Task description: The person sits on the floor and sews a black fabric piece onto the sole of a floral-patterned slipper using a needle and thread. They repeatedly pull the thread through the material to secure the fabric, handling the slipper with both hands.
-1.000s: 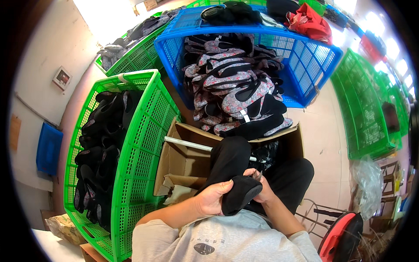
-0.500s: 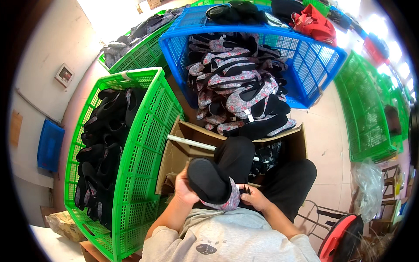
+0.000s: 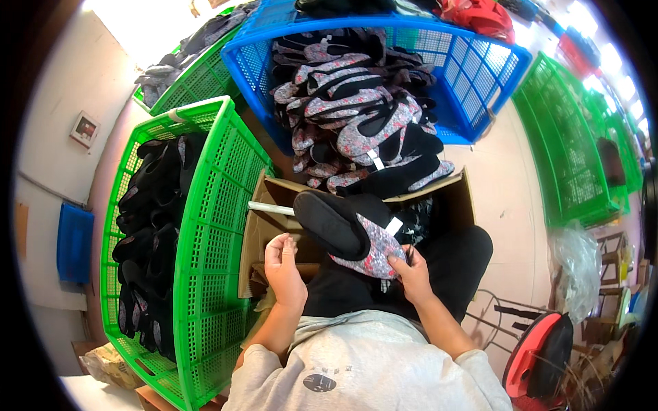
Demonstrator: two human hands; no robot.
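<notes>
Left hand (image 3: 284,269) moving off floral slipper (image 3: 353,238) since earlier frame, half-curling, holding nothing visible; right hand (image 3: 415,277) pinching slipper's toe, partly hiding small dark object (image 3: 410,255).

Right grip (image 3: 414,275) partly hidden, red bundle (image 3: 483,19) cropped

Pale tiled floor (image 3: 510,219)
Green crates (image 3: 562,151) stand at right; an open cardboard box (image 3: 255,240) sits near the middle.

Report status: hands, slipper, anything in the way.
Right hand gripping slipper by its floral end. Left hand off it, fingers curled. Slipper tilted, opening toward camera, white tag showing. Nothing visibly blocking either hand.
</notes>
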